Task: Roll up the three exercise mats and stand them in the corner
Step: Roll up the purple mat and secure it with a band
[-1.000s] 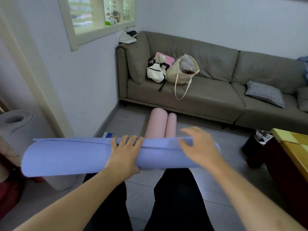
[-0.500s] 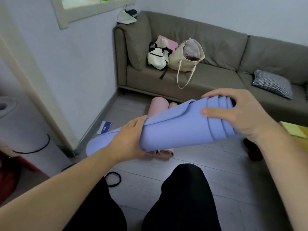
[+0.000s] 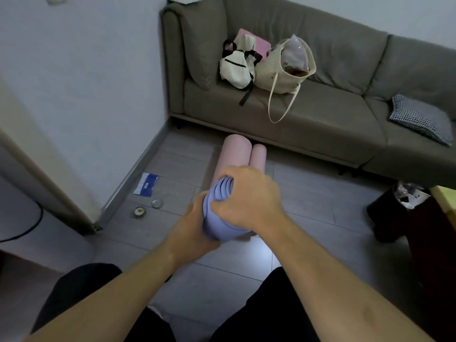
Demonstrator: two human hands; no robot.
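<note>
I hold a rolled lilac exercise mat [image 3: 219, 218] upright in front of me, its spiral top end facing the camera. My right hand [image 3: 249, 196] grips the top of the roll, fingers curled over its rim. My left hand [image 3: 195, 230] wraps round the roll lower down from the left, partly hidden behind it. A pink mat [image 3: 237, 151], rolled from both ends into two tubes, lies on the floor beyond my hands, pointing at the sofa. The lower part of the lilac roll is hidden by my hands.
A grey sofa [image 3: 320, 114] with a white backpack [image 3: 237, 67], a cream tote bag [image 3: 286, 67] and a checked cushion [image 3: 419, 117] spans the back. A blue packet [image 3: 146, 185] and two small round tins [image 3: 148, 207] lie by the left wall. A dark bin [image 3: 392, 213] and a wooden table [image 3: 444, 201] stand right.
The lilac roll has swung from lying across my lap to standing on end. My right hand has shifted to its top. My view has tilted down toward the floor.
</note>
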